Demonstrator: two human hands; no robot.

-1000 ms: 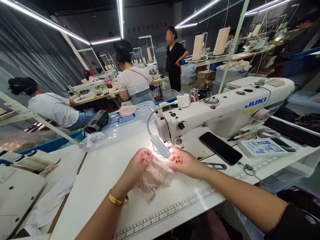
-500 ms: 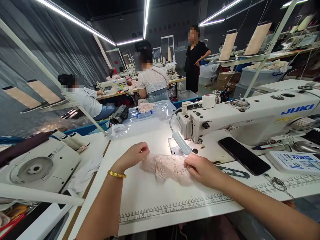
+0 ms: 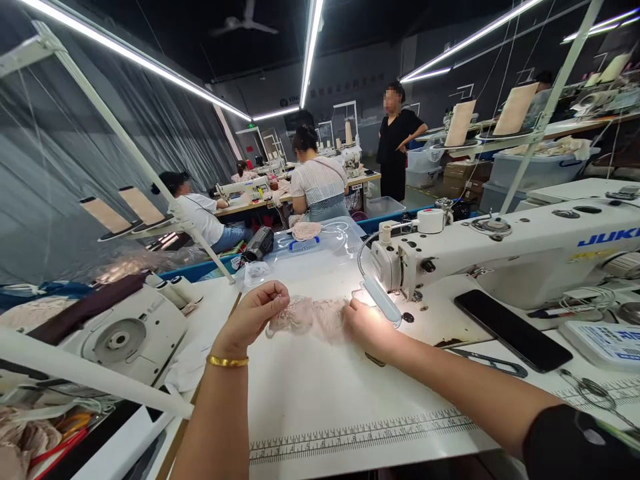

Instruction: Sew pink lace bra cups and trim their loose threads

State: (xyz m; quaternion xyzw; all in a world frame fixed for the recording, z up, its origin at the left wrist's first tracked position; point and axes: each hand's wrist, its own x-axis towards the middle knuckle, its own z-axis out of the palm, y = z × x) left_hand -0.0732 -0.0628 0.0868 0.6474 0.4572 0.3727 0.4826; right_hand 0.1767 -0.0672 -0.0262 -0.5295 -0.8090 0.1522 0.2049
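Observation:
A piece of pale pink lace fabric (image 3: 326,317) stretches between my two hands, just above or on the white tabletop; which, I cannot tell. My left hand (image 3: 256,312), a gold bangle at its wrist, pinches the lace's left end. At the other end, my right hand (image 3: 369,328) is closed on the lace, its fingertips partly hidden. Right behind that hand hangs a lit lamp bar (image 3: 381,300) by the needle end of a white sewing machine (image 3: 480,247).
A black phone (image 3: 513,330) and a grey-green thread snipper (image 3: 493,362) lie to the right. A printed ruler (image 3: 360,437) runs along the front edge. Behind sits a clear plastic bin lid (image 3: 330,243). Another machine (image 3: 120,333) stands left; co-workers are further back.
My right hand has come in closer to my left, and the lace now spans a shorter stretch. My left hand has turned, showing its thumb side. The whole view has shifted slightly.

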